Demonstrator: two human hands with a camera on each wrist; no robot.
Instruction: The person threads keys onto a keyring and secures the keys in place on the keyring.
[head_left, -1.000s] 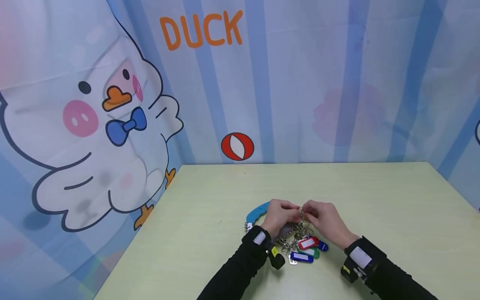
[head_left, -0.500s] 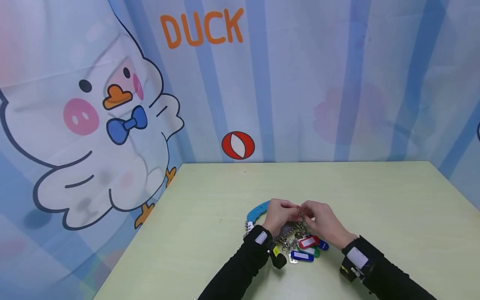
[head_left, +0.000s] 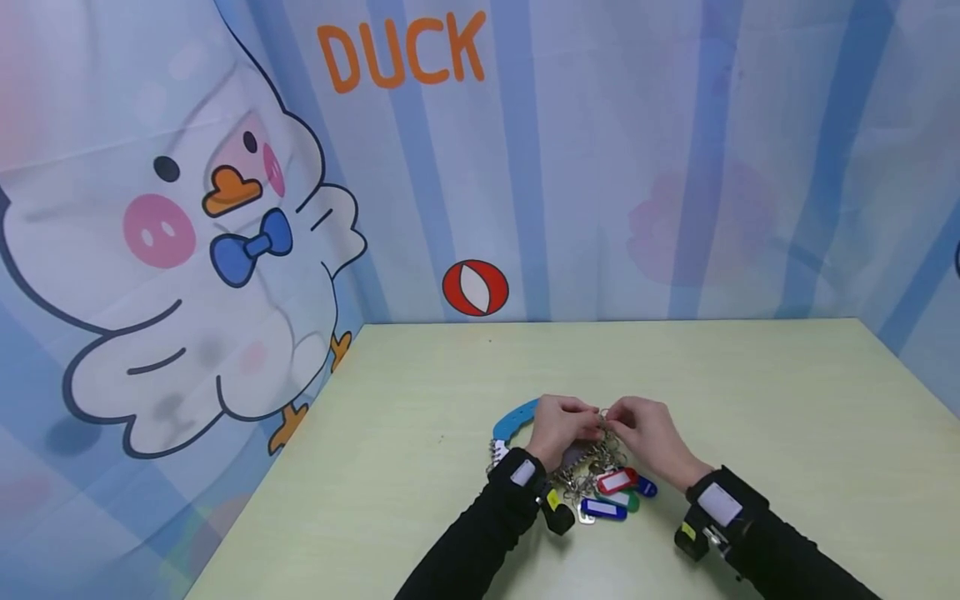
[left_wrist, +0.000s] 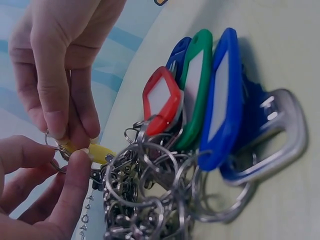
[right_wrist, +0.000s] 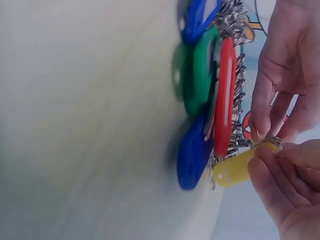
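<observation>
A yellow key tag (right_wrist: pixel 232 167) with a split key ring (left_wrist: pixel 61 153) is held between both hands above the table. My left hand (head_left: pixel 558 429) pinches the ring, and fingers of my right hand (head_left: pixel 651 433) pinch the tag at its ring end. Beside them lies a tangle of metal rings and chain (left_wrist: pixel 145 185). Attached there are a red key tag (left_wrist: pixel 161 100), a green key tag (left_wrist: pixel 197 85), blue key tags (left_wrist: pixel 220 100) and a silver metal piece (left_wrist: pixel 287 140). The yellow tag is hidden behind fingers in the head view.
A blue curved band (head_left: pixel 513 419) with a white end lies left of the hands, partly hidden by the left hand. The pale table (head_left: pixel 420 375) ends at a fabric backdrop (head_left: pixel 585 167) printed with a duck.
Both hands stay almost in place. My right fingers shift slightly against the ring and tag. The colored tags on the table have not visibly moved.
</observation>
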